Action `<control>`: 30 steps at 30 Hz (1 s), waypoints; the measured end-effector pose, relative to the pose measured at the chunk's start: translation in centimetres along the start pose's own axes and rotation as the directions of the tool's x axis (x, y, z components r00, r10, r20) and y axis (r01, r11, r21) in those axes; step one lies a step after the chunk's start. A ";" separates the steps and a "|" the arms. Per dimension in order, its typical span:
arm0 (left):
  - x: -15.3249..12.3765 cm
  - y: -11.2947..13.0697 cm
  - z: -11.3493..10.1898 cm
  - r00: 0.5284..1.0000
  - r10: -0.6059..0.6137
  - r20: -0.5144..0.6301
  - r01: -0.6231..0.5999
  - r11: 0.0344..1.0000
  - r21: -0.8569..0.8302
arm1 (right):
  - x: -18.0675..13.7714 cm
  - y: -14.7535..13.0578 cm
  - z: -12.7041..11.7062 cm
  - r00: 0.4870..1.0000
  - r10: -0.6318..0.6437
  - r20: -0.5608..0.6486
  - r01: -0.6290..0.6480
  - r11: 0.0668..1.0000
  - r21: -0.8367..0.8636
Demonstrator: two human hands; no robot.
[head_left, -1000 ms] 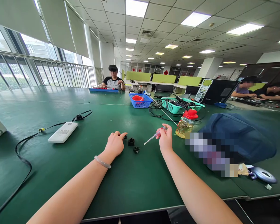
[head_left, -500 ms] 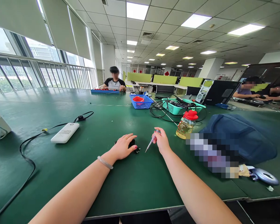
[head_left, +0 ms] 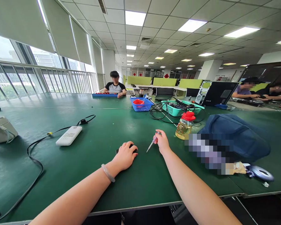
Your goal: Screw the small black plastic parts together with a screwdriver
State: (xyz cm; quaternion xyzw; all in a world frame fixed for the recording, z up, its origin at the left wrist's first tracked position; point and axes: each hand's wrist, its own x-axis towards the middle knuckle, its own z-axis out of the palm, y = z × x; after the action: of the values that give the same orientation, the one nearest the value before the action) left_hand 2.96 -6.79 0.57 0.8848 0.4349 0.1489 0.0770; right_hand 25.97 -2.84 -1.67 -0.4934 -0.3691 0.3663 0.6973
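Note:
My left hand (head_left: 125, 155), with a pale bangle on its wrist, lies over a small black object (head_left: 117, 151) on the green table. Its fingers curl around the object and hide most of it, so its kind cannot be made out. My right hand (head_left: 162, 142) is closed on a slim screwdriver (head_left: 151, 145) with a clear handle. The screwdriver's tip points down and to the left, a short way right of my left hand, apart from the black object.
A white power bank (head_left: 69, 136) and black cable (head_left: 35, 159) lie left. Ahead are a blue basket (head_left: 140, 107), a green basket (head_left: 175, 110) and tangled cables. Right stand a red-capped bottle (head_left: 184, 127) and navy bag (head_left: 236, 134). A person (head_left: 114, 87) sits across the table (head_left: 89, 165).
My left hand has turned and closed its fingers further over the black object, covering the end that showed before. My right hand keeps the screwdriver in nearly the same place. The view has shifted slightly.

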 end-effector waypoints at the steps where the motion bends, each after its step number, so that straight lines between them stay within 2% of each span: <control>1: -0.7 -0.6 -0.3 1.000 -0.004 -0.003 0.004 1.000 -0.001 | 0.1 0.1 0.0 1.000 0.003 -0.005 -0.003 1.000 0.004; 4: -3.5 -3.4 -1.5 0.999 -0.023 -0.036 0.023 1.000 0.004 | 0.1 0.2 -0.1 1.000 0.012 -0.012 -0.012 1.000 0.016; 8: -7.3 -9.8 -4.3 0.994 -0.090 -0.063 0.094 0.994 0.052 | 0.1 0.2 0.0 1.000 0.019 -0.010 -0.019 1.000 0.025; 12: -10.4 -16.9 -7.8 0.975 -0.214 -0.067 0.220 0.970 0.104 | 0.2 0.2 0.0 1.000 0.024 -0.012 -0.024 0.999 0.025; 16: -12.6 -21.7 -10.5 0.926 -0.360 -0.111 0.373 0.915 0.150 | 0.3 0.5 -0.1 1.000 0.024 -0.008 -0.023 0.999 0.030; 19: -13.4 -23.4 -11.8 0.882 -0.429 -0.194 0.454 0.884 0.113 | 0.4 0.6 -0.2 1.000 0.029 -0.004 -0.029 0.999 0.031; 23: -13.6 -23.7 -13.0 0.806 -0.484 -0.341 0.509 0.861 -0.018 | 0.4 0.5 -0.2 0.999 0.031 -0.011 -0.031 0.999 0.037; 27: -13.6 -22.6 -13.4 0.720 -0.613 -0.325 0.612 0.782 -0.118 | 0.4 0.3 -0.2 0.999 0.037 -0.012 -0.036 0.999 0.034; 30: -13.7 -22.0 -13.3 0.667 -0.667 -0.332 0.685 0.724 -0.080 | 0.4 0.3 -0.2 0.999 0.040 -0.004 -0.039 0.999 0.022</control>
State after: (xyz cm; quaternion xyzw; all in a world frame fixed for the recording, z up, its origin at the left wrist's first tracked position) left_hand -25.79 -4.12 4.57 0.6227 0.7417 0.2479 0.0279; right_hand 26.26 -2.47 -1.89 -0.4936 -0.3535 0.3829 0.6962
